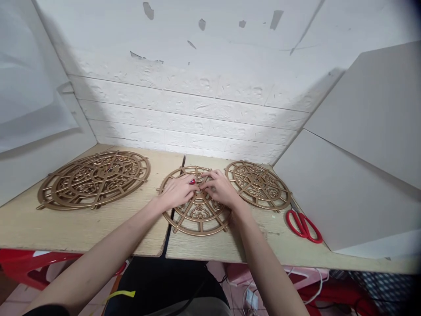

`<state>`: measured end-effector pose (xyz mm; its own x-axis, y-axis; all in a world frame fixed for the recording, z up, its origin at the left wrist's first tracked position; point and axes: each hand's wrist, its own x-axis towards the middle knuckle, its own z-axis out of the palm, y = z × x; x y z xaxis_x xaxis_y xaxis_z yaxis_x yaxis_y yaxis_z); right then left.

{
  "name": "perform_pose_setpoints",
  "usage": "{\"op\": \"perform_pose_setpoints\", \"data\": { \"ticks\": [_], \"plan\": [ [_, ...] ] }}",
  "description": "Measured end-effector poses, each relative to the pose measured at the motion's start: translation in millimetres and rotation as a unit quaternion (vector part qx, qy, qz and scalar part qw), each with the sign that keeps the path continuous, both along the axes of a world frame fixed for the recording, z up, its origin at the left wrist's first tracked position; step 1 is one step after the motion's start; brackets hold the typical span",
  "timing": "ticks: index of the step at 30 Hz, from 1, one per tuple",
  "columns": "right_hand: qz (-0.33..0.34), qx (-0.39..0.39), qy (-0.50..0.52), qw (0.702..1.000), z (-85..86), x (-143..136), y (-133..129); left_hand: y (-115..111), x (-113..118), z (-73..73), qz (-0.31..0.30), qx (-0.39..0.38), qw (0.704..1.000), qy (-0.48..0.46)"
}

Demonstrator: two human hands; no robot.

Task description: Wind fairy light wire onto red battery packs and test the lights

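Note:
A round, gold-coloured openwork disc (pixel 199 213) with scroll patterns lies flat on the table in front of me. My left hand (pixel 179 189) rests over its left part, fingers curled towards the hub. A small red and blue item (pixel 192 181) shows at those fingers; its kind is unclear. From the other side my right hand (pixel 219 186) reaches to the hub, its thumb and fingers drawn together in a pinch. What lies between the fingertips of both hands is too small to make out.
Stacked gold discs (pixel 95 180) lie at the left, thin wires on top. Another similar disc (pixel 258 185) lies at the right, near red-handled scissors (pixel 304 226). A dark gap crosses the wooden table (pixel 144 228). White panels (pixel 355 175) stand along the sides, a white brick-patterned wall behind.

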<state>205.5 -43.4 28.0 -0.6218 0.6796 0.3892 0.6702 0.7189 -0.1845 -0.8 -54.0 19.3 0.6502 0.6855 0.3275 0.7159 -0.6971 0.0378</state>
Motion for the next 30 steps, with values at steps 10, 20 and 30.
{"op": "perform_pose_setpoints", "data": {
  "ticks": [10,20,30],
  "plan": [
    [-0.040,-0.018,-0.006,0.999,4.5,-1.3,0.4,2.1,0.4,-4.1,0.009,-0.004,1.000,-0.008],
    [-0.063,-0.010,-0.084,0.994,-2.1,-7.1,-1.4,0.3,1.1,-1.3,0.010,-0.025,0.999,-0.022],
    [-0.072,0.025,-0.074,0.994,1.7,-13.1,-9.7,-2.8,2.0,2.0,0.013,-0.027,0.999,-0.021]
  ]
}}
